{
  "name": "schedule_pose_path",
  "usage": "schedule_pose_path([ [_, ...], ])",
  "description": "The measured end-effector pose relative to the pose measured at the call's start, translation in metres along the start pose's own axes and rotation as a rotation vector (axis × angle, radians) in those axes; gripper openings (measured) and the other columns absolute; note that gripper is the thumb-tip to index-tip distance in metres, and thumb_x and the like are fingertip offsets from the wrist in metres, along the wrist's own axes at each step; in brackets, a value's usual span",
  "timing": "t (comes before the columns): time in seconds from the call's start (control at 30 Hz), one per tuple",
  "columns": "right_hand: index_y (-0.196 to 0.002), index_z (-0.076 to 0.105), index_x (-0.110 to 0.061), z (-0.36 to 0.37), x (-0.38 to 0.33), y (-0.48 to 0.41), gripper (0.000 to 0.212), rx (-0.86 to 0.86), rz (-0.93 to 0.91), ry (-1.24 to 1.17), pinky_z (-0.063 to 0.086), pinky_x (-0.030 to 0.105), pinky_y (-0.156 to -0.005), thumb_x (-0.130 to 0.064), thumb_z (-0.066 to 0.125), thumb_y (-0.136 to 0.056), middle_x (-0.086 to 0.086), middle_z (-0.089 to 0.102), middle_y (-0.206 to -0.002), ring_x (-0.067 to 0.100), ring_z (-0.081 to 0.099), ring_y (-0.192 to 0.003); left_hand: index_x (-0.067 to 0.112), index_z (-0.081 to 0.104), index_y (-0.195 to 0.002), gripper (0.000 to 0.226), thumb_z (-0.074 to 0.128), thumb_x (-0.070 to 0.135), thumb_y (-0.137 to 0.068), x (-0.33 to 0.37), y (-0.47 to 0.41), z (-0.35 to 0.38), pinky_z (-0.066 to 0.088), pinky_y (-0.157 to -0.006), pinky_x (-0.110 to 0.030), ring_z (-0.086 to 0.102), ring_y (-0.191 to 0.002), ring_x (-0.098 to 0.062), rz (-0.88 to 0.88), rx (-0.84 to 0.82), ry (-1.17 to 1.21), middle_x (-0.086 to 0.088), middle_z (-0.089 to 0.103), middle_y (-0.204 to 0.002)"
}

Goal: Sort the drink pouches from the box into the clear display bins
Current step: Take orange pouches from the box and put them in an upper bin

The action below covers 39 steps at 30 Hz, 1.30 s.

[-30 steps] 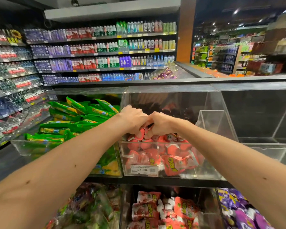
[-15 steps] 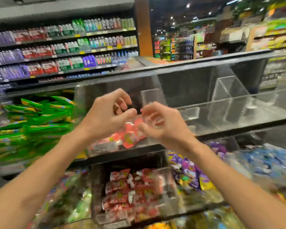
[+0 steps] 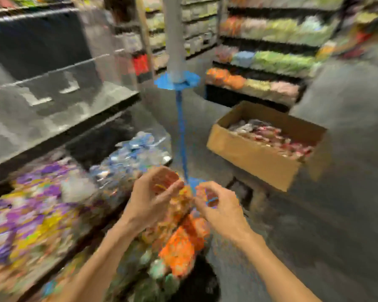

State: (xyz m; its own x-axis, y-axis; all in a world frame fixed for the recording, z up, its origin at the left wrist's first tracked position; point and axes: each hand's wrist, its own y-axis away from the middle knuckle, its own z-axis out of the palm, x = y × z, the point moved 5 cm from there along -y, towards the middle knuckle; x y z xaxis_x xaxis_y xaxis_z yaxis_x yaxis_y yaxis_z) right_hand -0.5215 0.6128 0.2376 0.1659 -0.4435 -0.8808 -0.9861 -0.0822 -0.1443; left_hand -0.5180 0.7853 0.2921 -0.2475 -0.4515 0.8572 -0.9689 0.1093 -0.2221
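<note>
Left hand [image 3: 153,199], just below centre frame: the fingers [image 3: 156,171] are curling over the thumb with a reddish patch in the hollow, and through this blur I cannot tell whether that is a pouch being pinched or stock behind. Right hand [image 3: 219,207] is hanging just beside it, apart, forefinger and thumb bending into a loose ring and gripping nothing I can see.

Under both hands, bright orange crinkly packets [image 3: 181,247] are spilling across the lower centre. To the left, purple-and-yellow packets [image 3: 31,214] and silvery-blue packets [image 3: 135,153] are sitting in the lower tier, with the clear display bins [image 3: 52,99] of the upper tier showing at upper left. A thin blue pole [image 3: 181,131] is standing behind the hands.

The open brown cardboard box [image 3: 255,158] is sitting on the grey floor [image 3: 336,214] at centre right, well apart from the hands, with the red-and-pink drink pouches [image 3: 275,136] lying inside it.
</note>
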Motion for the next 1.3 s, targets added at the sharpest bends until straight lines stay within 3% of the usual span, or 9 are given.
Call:
schedule_pose_path([
  [0.07,-0.098,0.07,-0.025,-0.045,0.04,-0.007,0.039,0.088,0.09,0.021,0.054,0.04,-0.079,-0.052,0.057,-0.072,-0.005,0.071,-0.085,0.018,0.067,-0.082,0.015,0.066,-0.078,0.012,0.075,0.014,-0.086,0.0,-0.035,0.066,0.045,-0.058,-0.016,0.056,-0.061,0.001,0.001,-0.117,0.026,0.006,0.066,-0.067],
  [0.2,-0.097,0.07,-0.018,-0.125,0.112,-0.024,0.015,0.243,0.236,0.083,0.052,0.031,-0.075,-0.022,0.074,-0.083,-0.009,0.068,-0.08,0.01,0.063,-0.074,0.016,0.066,-0.079,0.009,0.075,0.018,-0.078,-0.007,-0.101,0.184,0.043,-0.059,-0.014,0.056,-0.061,-0.003,-0.053,-0.259,0.095,-0.007,0.066,-0.067],
  [0.37,-0.099,0.064,-0.028,-0.194,0.191,-0.07,0.01,0.286,0.405,0.158,0.052,0.025,-0.078,-0.028,0.069,-0.091,-0.015,0.065,-0.09,-0.001,0.061,-0.085,0.015,0.067,-0.083,0.009,0.075,0.015,-0.086,-0.031,-0.18,0.301,0.042,-0.06,-0.018,0.048,-0.056,-0.002,-0.112,-0.433,0.117,0.007,0.056,-0.063],
  [0.53,-0.112,0.06,-0.024,-0.253,0.271,-0.148,0.021,0.281,0.604,0.236,0.052,0.03,-0.082,-0.03,0.066,-0.093,-0.008,0.062,-0.1,0.01,0.06,-0.093,0.023,0.065,-0.091,0.009,0.071,0.029,-0.089,-0.058,-0.28,0.403,0.042,-0.059,-0.014,0.059,-0.067,-0.005,-0.156,-0.518,0.075,0.01,0.061,-0.069],
  [0.7,-0.121,0.059,-0.018,-0.295,0.336,-0.222,0.03,0.129,0.747,0.395,0.051,0.034,-0.083,-0.031,0.064,-0.094,-0.001,0.064,-0.112,0.018,0.062,-0.102,0.023,0.059,-0.096,0.008,0.064,0.029,-0.095,-0.083,-0.363,0.48,0.044,-0.066,-0.029,0.059,-0.082,-0.017,-0.268,-0.58,0.023,0.006,0.061,-0.085],
  [0.9,-0.126,0.051,-0.01,-0.336,0.408,-0.298,0.032,-0.126,0.772,0.638,0.048,0.037,-0.076,-0.024,0.058,-0.097,0.008,0.061,-0.115,0.028,0.059,-0.106,0.017,0.06,-0.104,0.015,0.064,0.027,-0.094,-0.135,-0.425,0.555,0.044,-0.073,-0.033,0.064,-0.096,-0.029,-0.313,-0.721,-0.254,0.001,0.057,-0.079],
  [1.03,-0.134,0.047,-0.008,-0.351,0.482,-0.347,0.04,-0.384,0.701,0.81,0.048,0.041,-0.092,-0.01,0.055,-0.094,0.014,0.051,-0.132,0.032,0.05,-0.122,0.014,0.056,-0.124,0.038,0.068,0.028,-0.091,-0.174,-0.451,0.603,0.051,-0.085,-0.038,0.06,-0.11,-0.029,-0.369,-0.819,-0.38,-0.008,0.063,-0.119],
  [1.17,-0.145,0.034,-0.007,-0.362,0.556,-0.392,0.061,-0.543,0.58,0.999,0.039,0.047,-0.107,-0.002,0.056,-0.088,0.018,0.038,-0.145,0.036,0.032,-0.137,0.017,0.045,-0.138,0.053,0.067,0.029,-0.09,-0.2,-0.472,0.649,0.048,-0.094,-0.042,0.05,-0.121,-0.032,-0.329,-0.842,-0.514,-0.012,0.05,-0.132],
  [1.3,-0.156,0.002,-0.006,-0.367,0.612,-0.41,0.102,-0.72,0.648,1.158,0.021,0.057,-0.118,-0.026,0.072,-0.085,0.022,0.004,-0.162,0.039,0.006,-0.15,0.017,0.02,-0.153,0.079,0.066,0.032,-0.091,-0.223,-0.476,0.692,0.025,-0.118,-0.045,0.019,-0.146,-0.035,-0.097,-0.999,-0.783,-0.017,0.023,-0.157],
])
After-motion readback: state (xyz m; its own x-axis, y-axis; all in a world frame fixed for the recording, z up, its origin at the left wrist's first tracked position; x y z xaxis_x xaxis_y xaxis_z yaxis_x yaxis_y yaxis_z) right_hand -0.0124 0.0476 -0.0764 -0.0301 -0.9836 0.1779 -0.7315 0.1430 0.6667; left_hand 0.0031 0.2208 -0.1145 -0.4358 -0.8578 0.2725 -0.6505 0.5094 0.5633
